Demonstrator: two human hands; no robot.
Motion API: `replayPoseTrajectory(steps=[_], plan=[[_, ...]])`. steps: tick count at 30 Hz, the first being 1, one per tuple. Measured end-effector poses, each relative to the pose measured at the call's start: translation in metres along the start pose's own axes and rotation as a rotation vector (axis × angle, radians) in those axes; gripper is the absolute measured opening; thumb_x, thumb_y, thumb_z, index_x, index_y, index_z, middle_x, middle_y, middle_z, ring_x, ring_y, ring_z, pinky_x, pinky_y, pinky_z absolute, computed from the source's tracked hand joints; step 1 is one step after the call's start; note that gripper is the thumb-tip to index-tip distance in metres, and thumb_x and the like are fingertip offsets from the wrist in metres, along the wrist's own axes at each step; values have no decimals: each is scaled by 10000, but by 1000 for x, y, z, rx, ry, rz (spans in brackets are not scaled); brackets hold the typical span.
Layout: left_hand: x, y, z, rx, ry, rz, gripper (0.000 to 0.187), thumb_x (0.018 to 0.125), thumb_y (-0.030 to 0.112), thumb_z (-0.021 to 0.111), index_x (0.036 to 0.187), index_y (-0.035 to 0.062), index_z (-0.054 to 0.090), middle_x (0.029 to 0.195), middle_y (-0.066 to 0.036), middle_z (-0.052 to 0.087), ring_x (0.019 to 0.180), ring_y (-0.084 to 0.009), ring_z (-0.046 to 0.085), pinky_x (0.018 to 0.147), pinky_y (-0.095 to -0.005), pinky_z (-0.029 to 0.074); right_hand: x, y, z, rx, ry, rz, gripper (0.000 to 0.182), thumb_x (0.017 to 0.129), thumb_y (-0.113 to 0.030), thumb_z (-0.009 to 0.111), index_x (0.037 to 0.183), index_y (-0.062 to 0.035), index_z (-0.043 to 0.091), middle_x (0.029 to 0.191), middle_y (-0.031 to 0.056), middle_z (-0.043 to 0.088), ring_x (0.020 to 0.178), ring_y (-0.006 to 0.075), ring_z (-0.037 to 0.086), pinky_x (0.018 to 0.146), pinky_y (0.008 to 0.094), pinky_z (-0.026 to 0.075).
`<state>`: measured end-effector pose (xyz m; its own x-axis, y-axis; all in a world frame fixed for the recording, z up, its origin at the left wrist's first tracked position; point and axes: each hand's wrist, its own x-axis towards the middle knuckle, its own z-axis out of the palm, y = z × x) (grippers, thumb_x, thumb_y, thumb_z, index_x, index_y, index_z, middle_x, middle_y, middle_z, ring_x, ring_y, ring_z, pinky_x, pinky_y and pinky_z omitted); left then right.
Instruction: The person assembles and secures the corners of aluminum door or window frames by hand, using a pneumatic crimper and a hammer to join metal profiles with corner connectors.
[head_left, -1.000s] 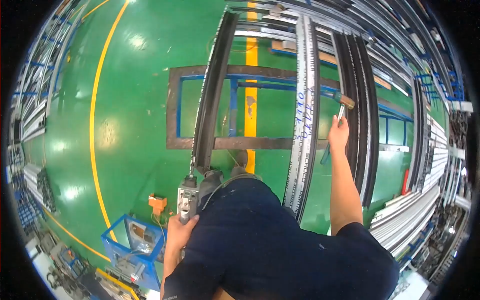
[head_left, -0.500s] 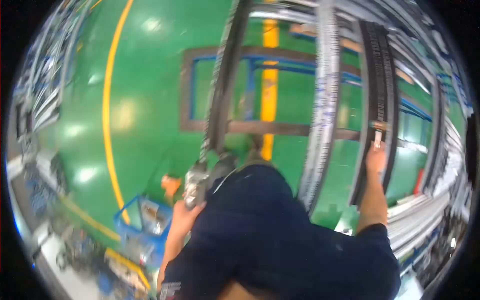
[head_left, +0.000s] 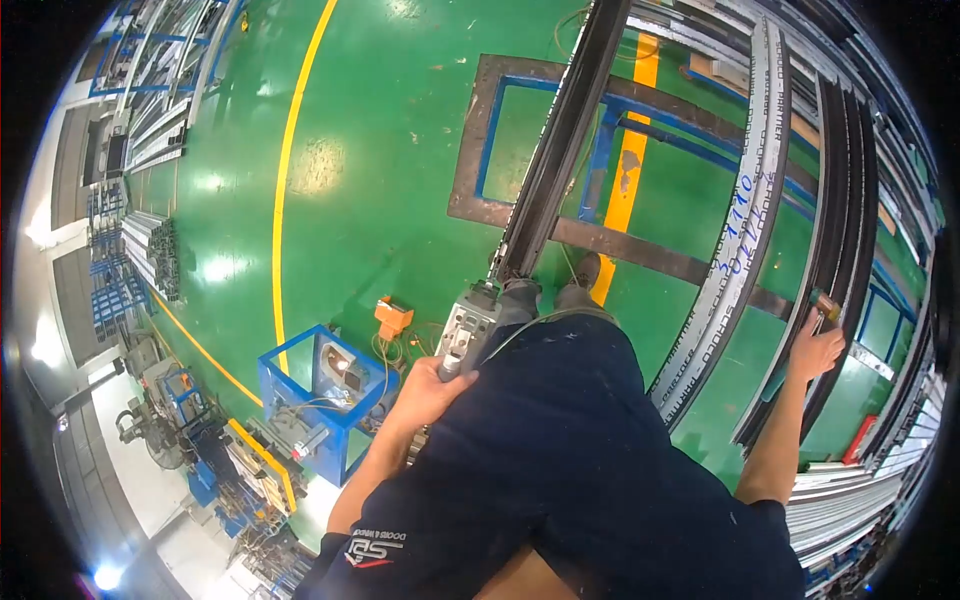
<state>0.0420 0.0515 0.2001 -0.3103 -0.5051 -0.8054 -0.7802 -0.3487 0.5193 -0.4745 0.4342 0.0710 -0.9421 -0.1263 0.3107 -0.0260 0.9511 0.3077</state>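
Observation:
My left hand point(head_left: 425, 398) is closed around the round grip of a silver metal block-shaped tool point(head_left: 468, 328), held by my left thigh. The tool meets the near end of a long dark metal profile point(head_left: 565, 145) lying across a frame. Out to the right, my right hand point(head_left: 818, 350) is closed on a hammer point(head_left: 826, 304) near its brownish head. Its green handle shows in part below the hand, over black profiles point(head_left: 848, 190); the grasping fingers partly hide the rest.
A blue-and-brown steel frame point(head_left: 630, 238) supports the profiles. Between them lies a silver profile point(head_left: 735, 235) with printed film and blue handwriting. To the left stand a blue stand point(head_left: 350, 425) and an orange foot pedal point(head_left: 393, 318) with a cable. More profiles point(head_left: 850, 490) are stacked at lower right.
The view has turned and sharpened, so the frame and profiles appear farther right. My left hand still grips the metal tool. My right hand remains at the hammer over the black profiles.

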Motion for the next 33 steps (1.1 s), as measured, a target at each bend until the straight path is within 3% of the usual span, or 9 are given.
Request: replayPoseTrajectory(steps=[2, 4, 5, 6, 10, 12, 19, 27, 33], plan=[[1, -3, 0, 46, -9, 8, 237, 886, 196, 773, 954, -23, 712, 763, 1, 672, 693, -79, 577, 637, -284, 469, 14, -42, -40, 344, 291, -240, 486, 947, -441, 706, 1232, -58, 617, 1164, 172, 628, 1082, 358, 625, 900, 499, 494], [-1, -3, 1, 106, -25, 13, 233, 905, 170, 752, 1032, -24, 737, 813, -12, 719, 726, -77, 618, 667, -284, 507, 5, -106, -71, 869, 156, -332, 407, 918, -262, 760, 1227, -36, 624, 1143, 164, 638, 1048, 343, 620, 938, 451, 485], [-2, -1, 3, 99, -9, 10, 239, 902, 174, 754, 1036, -23, 737, 814, -16, 720, 725, -80, 618, 670, -291, 508, -13, -146, -109, 843, 44, -431, 371, 885, -146, 767, 1206, -16, 632, 1114, 162, 644, 1032, 330, 621, 940, 427, 493], [-3, 2, 5, 89, 9, 9, 245, 899, 177, 756, 1040, -22, 736, 814, -21, 721, 724, -83, 619, 672, -297, 510, -35, -184, -109, 1079, -144, -446, 385, 870, -176, 770, 1200, -30, 637, 1101, 159, 650, 1048, 331, 632, 932, 435, 504], [-7, 6, 5, 117, 14, 4, 254, 894, 180, 759, 1052, -18, 737, 820, -29, 725, 723, -92, 624, 680, -306, 517, -141, -309, -149, 1285, -650, -1187, 433, 864, -284, 767, 1228, -86, 642, 1191, 153, 622, 1160, 369, 589, 993, 465, 491], [-9, 7, 5, 122, 32, -11, 273, 894, 180, 761, 1085, -14, 734, 821, -35, 726, 719, -95, 627, 686, -304, 521, -185, -341, -151, 1350, -616, -1277, 426, 845, -250, 785, 1207, -76, 643, 1198, 139, 610, 1172, 362, 573, 993, 460, 486], [-15, -17, 6, -8, 17, -47, 311, 900, 178, 755, 1139, -18, 721, 842, -48, 739, 709, -96, 640, 678, -295, 526, -239, -360, -148, 1279, -483, -1126, 475, 726, -234, 849, 1124, -102, 624, 1183, 88, 549, 1153, 281, 537, 942, 457, 397], [-30, -23, -1, 31, 83, -147, 240, 914, 168, 746, 1061, -21, 743, 850, -30, 740, 717, -79, 643, 657, -271, 517, -256, -364, -146, 1285, -443, -998, 419, 720, -248, 845, 1071, -130, 649, 1166, 72, 545, 1151, 273, 533, 989, 508, 355], [-23, -40, -19, 30, 61, -66, 238, 913, 178, 750, 1045, -20, 743, 832, -28, 734, 697, -78, 633, 639, -272, 506, -271, -358, -144, 1302, -378, -954, 394, 706, -233, 859, 1039, -147, 666, 1204, 65, 544, 1203, 290, 510, 1012, 526, 341]])
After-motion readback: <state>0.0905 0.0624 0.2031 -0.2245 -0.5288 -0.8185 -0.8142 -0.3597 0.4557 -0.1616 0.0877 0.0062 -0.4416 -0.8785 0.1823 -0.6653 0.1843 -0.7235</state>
